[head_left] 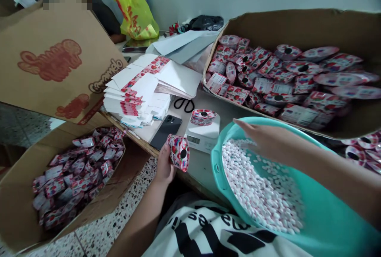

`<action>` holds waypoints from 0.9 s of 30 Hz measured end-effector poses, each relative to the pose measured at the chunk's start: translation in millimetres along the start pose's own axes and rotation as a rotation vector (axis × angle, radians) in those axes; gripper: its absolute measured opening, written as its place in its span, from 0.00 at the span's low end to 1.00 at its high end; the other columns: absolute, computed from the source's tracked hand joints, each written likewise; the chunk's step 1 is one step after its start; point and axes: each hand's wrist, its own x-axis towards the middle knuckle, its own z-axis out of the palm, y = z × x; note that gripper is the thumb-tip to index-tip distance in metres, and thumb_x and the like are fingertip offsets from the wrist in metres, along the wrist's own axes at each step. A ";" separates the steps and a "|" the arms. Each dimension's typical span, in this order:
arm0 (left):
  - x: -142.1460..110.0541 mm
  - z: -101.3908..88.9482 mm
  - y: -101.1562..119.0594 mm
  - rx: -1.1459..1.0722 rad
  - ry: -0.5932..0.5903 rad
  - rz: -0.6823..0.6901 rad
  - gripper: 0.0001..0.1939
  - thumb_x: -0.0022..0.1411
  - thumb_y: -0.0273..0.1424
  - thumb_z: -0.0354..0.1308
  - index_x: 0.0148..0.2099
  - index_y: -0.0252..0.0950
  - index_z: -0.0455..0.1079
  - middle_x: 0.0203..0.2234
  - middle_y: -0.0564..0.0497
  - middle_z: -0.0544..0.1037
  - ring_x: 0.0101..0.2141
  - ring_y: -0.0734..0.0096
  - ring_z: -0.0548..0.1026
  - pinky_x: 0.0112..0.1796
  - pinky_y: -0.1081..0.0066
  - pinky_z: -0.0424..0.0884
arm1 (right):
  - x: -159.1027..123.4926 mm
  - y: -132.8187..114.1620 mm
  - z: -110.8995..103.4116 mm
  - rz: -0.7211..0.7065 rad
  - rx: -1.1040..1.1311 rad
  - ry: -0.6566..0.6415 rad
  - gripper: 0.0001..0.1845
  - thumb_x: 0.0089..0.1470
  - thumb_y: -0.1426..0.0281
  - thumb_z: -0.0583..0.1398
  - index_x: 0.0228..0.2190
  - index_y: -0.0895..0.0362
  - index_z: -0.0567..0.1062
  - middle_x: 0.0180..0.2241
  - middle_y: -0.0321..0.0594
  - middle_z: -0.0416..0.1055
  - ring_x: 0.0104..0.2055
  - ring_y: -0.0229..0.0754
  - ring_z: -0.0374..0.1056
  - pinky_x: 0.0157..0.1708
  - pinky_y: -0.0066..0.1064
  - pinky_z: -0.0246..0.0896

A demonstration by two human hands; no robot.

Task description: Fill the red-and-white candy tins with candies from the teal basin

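Observation:
My left hand [165,164] is closed round a small strawberry-print box [179,152], held just in front of the table edge. My right hand [262,138] reaches over the teal basin [321,213] with its fingers stretched out flat, nothing visible in them. The basin rests on my lap and holds many small white and pink candies [258,185]. A white kitchen scale [203,133] on the table carries another strawberry-print box [203,116].
A big cardboard box [345,26] of strawberry-print boxes stands at the right. Another carton [18,193] of them sits on the floor at the left. Flat folded cartons [143,86], a black phone [166,131] and scissors [184,104] lie on the table. A person sits at the far left.

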 end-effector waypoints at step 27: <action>-1.9 6.3 4.8 0.030 0.005 -0.024 0.29 0.45 0.49 0.73 0.46 0.38 0.76 0.35 0.50 0.83 0.32 0.66 0.81 0.37 0.67 0.79 | -27.0 -24.7 52.7 -0.349 0.371 -0.051 0.13 0.58 0.73 0.54 0.28 0.47 0.75 0.33 0.43 0.76 0.36 0.48 0.73 0.37 0.37 0.67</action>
